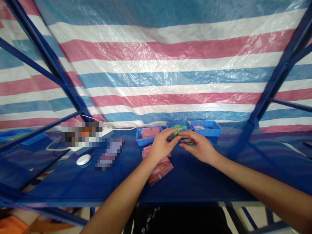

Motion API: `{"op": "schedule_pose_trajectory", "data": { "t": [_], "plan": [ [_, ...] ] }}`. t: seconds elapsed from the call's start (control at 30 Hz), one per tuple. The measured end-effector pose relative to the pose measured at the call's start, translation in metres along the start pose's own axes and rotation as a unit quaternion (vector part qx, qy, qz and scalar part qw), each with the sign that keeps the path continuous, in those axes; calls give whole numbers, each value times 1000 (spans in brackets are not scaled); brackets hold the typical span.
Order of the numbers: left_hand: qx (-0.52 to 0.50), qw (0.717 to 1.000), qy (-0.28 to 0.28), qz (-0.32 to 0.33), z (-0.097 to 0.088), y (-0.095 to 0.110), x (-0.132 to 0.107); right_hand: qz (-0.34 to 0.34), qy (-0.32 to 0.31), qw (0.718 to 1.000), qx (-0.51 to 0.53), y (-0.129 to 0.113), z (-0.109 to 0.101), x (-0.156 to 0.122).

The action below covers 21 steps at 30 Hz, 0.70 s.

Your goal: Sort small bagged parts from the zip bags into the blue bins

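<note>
My left hand (162, 145) is closed in a pinch above the blue table, its fingertips meeting those of my right hand (199, 147). My right fingers are curled, also closed, around the same spot. Any thing between the fingertips is too small or hidden to make out; green shows right there. Behind my hands stands a blue bin (168, 123) with green bags (180, 127) in it. Red-tinted zip bags (161, 170) lie on the table under my left wrist. A small teal item (190, 144) is partly hidden by my right hand.
A blue bin (144, 141) holding pink bags (150, 132) stands left of the green one; another blue bin (207, 132) stands right. A white round case (83, 159), a blurred-out flat object (110, 154) and white cables (124, 129) lie left. Blue metal posts (270, 81) frame the striped sheet.
</note>
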<state>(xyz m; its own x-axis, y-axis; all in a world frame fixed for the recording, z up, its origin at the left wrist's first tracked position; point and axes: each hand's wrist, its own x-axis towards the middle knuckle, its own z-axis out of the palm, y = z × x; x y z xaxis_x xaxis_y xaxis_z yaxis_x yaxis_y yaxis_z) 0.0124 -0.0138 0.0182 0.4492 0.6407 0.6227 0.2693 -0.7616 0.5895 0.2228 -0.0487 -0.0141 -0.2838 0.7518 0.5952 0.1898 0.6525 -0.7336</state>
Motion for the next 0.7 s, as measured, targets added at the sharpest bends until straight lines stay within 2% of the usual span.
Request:
{"op": "schedule_pose_trajectory", "data": {
  "t": [0.1,0.23,0.33,0.47,0.57,0.7],
  "plan": [
    [5,1000,10,-9,-2,-6,2,16,33,999,-10,1,-2,2],
    [-46,997,-6,-64,1,-9,1,55,94,994,-9,5,-5,3],
    [-109,990,-14,-90,6,-6,-2,81,80,993,32,7,-6,4],
    [-155,984,-32,-88,11,-1,-5,107,38,991,76,9,-4,3],
    [-143,986,-26,-84,12,-2,-5,126,40,988,85,13,-4,4],
    [-45,998,4,-52,11,-4,-4,148,106,981,70,17,-8,6]
  ]
}}
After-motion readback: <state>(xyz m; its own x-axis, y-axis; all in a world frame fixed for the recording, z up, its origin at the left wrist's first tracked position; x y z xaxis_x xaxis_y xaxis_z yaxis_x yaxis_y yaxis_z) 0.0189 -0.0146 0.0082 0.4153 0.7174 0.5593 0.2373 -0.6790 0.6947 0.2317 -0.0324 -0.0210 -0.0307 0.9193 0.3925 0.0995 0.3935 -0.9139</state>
